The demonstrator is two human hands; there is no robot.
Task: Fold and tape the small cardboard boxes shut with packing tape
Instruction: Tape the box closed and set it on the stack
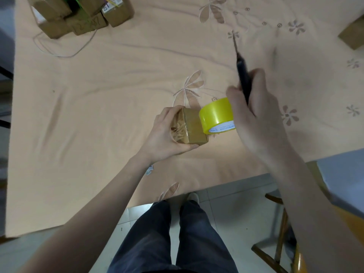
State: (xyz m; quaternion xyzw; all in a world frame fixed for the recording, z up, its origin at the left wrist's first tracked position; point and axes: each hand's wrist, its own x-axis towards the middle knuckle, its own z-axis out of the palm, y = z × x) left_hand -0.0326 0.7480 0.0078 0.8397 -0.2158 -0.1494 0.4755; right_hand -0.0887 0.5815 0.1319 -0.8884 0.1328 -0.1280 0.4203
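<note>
Small brown cardboard box (192, 128), wrapped in glossy clear tape, sits above the peach floral bedsheet (110, 91), cupped in your left hand (169, 133) with thumb and fingers curled round its near and left faces. Touching its right edge is the yellow roll of packing tape (216, 117), partly hidden behind your right hand (256, 115). That hand's fingers are closed round a dark slender tool (242, 79) with a thin metal tip pointing away from you. Farther off, at the sheet's far left corner, lies a cluster of taped cardboard boxes (82, 16).
</note>
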